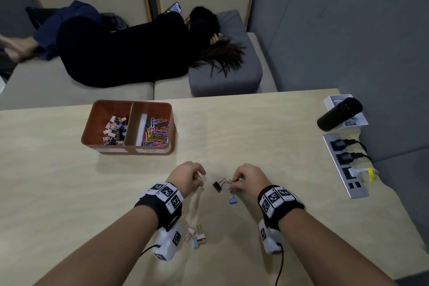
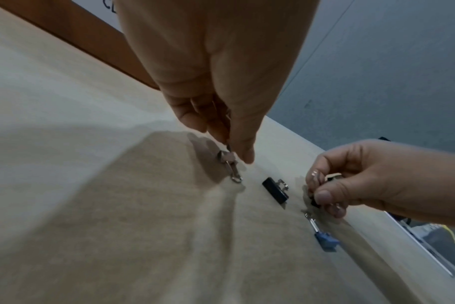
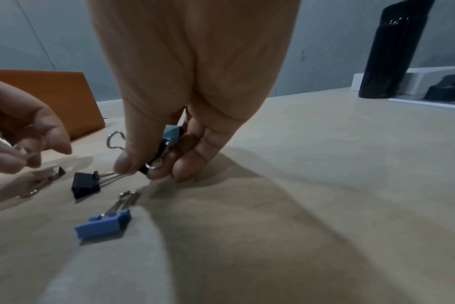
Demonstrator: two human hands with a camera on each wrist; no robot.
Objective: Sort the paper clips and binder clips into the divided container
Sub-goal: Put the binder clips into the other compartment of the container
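Observation:
The orange divided container (image 1: 92, 123) stands at the back left, with binder clips in its left half and coloured paper clips in its right half. My left hand (image 1: 201, 180) pinches a pale pink binder clip (image 2: 227, 157) by its wire handle; the clip's lower handle touches the table. My right hand (image 1: 234, 183) holds a teal binder clip (image 3: 171, 133) in its curled fingers, thumb tip at the wire handle of a black binder clip (image 3: 86, 185) lying on the table. A blue binder clip (image 3: 104, 226) lies just in front of it. Three more binder clips (image 1: 196, 235) lie between my wrists.
A black bottle (image 1: 339, 114) lies on a white box (image 1: 334, 101) at the far right. A power strip (image 1: 343, 165) with plugs runs along the right edge. Behind the table (image 1: 46, 181) a person lies on a couch.

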